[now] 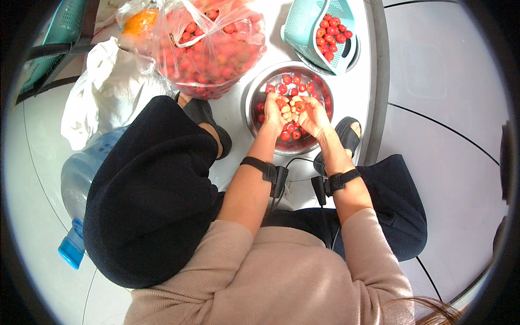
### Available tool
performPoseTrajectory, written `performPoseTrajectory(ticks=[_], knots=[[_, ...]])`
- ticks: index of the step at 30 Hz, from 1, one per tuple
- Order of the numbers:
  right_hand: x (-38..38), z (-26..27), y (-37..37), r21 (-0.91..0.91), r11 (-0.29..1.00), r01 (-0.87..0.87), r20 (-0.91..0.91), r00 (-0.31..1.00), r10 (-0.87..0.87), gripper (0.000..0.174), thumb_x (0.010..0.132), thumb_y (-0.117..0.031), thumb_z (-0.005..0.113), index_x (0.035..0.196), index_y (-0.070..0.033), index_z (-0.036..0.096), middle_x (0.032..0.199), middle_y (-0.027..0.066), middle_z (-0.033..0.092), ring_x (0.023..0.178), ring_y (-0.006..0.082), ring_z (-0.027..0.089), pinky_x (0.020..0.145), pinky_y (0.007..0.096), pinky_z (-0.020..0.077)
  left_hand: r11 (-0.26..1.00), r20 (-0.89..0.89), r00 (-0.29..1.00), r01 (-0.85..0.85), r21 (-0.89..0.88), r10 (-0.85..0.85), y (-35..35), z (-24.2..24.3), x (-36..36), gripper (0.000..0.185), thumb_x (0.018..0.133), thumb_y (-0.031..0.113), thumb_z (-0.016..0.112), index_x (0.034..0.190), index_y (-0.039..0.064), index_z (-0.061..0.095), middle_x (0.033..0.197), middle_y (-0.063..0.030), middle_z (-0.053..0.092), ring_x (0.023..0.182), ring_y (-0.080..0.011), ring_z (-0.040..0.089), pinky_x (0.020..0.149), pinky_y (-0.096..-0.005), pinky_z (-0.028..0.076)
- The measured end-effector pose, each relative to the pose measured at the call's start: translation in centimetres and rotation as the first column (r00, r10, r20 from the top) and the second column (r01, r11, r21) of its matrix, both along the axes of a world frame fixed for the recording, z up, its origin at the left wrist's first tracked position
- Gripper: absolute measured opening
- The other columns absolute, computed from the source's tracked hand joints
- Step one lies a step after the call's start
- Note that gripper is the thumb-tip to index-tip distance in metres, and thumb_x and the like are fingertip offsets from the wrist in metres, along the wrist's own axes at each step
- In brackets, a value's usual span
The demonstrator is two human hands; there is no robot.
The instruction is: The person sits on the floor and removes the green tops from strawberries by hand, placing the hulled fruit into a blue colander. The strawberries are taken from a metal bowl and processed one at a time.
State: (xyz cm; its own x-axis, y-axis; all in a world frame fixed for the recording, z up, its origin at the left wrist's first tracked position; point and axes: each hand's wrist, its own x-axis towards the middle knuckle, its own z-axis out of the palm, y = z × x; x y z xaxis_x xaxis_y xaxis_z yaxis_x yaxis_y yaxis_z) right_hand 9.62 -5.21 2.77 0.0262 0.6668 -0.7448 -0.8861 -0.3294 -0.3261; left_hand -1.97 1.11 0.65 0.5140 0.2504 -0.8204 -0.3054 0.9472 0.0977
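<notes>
Both my hands are over a round stainless steel basin (248, 106) in which several red hawthorn fruits (285, 135) lie, seemingly in water. My left hand (276, 110) is curled around a red fruit (281, 104). My right hand (310, 115) has its fingers bent around another fruit (300, 106), which shows its dark end upward. The fingertips of the two hands meet or nearly meet over the middle of the basin. Behind the basin to the right, a tilted teal perforated basket (301, 25) holds several red fruits (331, 30).
A clear plastic bag (211, 53) full of red fruits stands at the back left, beside an orange item (140, 22) in plastic. White cloth-like bag (101, 89) and a large water bottle (79, 183) lie left of my knee. My sandalled feet flank the basin. Cables hang from my forearm straps.
</notes>
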Motion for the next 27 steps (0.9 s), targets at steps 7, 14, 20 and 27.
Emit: performPoseTrajectory(ticks=[7, 14, 20, 27], knots=[[0.4, -0.2, -0.3, 0.020, 1.000, -0.005, -0.008, 1.000, 0.005, 0.030, 0.090, -0.024, 0.038, 0.098, 0.001, 0.054, 0.092, 0.0127, 0.060, 0.081, 0.0256, 0.058, 0.075, 0.0365, 0.0491, 0.998, -0.035, 0.997, 0.063, 0.023, -0.062, -0.2, 0.7, 0.5, 0.034, 0.092, 0.038, 0.037, 0.076, 0.009, 0.049, 0.050, 0.0053, 0.035, 0.039, -0.0081, 0.029, 0.040, -0.0229, 0.029], [-0.8, 1.0, 0.3, -0.084, 0.967, -0.239, 0.387, 0.887, 0.252, 0.022, 0.087, -0.013, 0.054, 0.108, -0.009, 0.055, 0.087, 0.0056, 0.059, 0.077, 0.0138, 0.058, 0.059, 0.0261, 0.0488, 0.966, -0.158, 0.956, 0.256, 0.023, -0.249, -0.2, 0.9, 0.2, 0.058, 0.089, 0.061, 0.024, 0.069, 0.013, 0.048, 0.044, 0.0079, 0.026, 0.035, -0.0072, 0.022, 0.037, -0.0235, 0.022], [-1.2, 2.0, 0.7, -0.187, 0.878, -0.440, 0.503, 0.725, 0.471, 0.023, 0.082, -0.010, 0.063, 0.105, -0.008, 0.059, 0.079, 0.0017, 0.060, 0.066, 0.0078, 0.054, 0.053, 0.0205, 0.0433, 0.921, -0.274, 0.899, 0.379, 0.091, -0.343, 0.0, 0.7, 0.0, 0.061, 0.085, 0.067, 0.020, 0.068, 0.014, 0.044, 0.046, 0.0059, 0.026, 0.035, -0.0072, 0.022, 0.034, -0.0238, 0.018], [-1.1, -1.5, 0.8, -0.379, 0.835, -0.398, 0.761, 0.380, 0.526, 0.004, 0.083, -0.004, 0.054, 0.085, -0.002, 0.057, 0.078, 0.0037, 0.059, 0.068, 0.0087, 0.052, 0.065, 0.0241, 0.0438, 0.882, -0.623, 0.720, 0.461, 0.100, -0.305, -0.9, -1.8, 1.2, 0.073, 0.084, 0.068, 0.010, 0.081, 0.007, 0.050, 0.052, 0.0006, 0.038, 0.037, -0.0114, 0.032, 0.035, -0.0267, 0.026]])
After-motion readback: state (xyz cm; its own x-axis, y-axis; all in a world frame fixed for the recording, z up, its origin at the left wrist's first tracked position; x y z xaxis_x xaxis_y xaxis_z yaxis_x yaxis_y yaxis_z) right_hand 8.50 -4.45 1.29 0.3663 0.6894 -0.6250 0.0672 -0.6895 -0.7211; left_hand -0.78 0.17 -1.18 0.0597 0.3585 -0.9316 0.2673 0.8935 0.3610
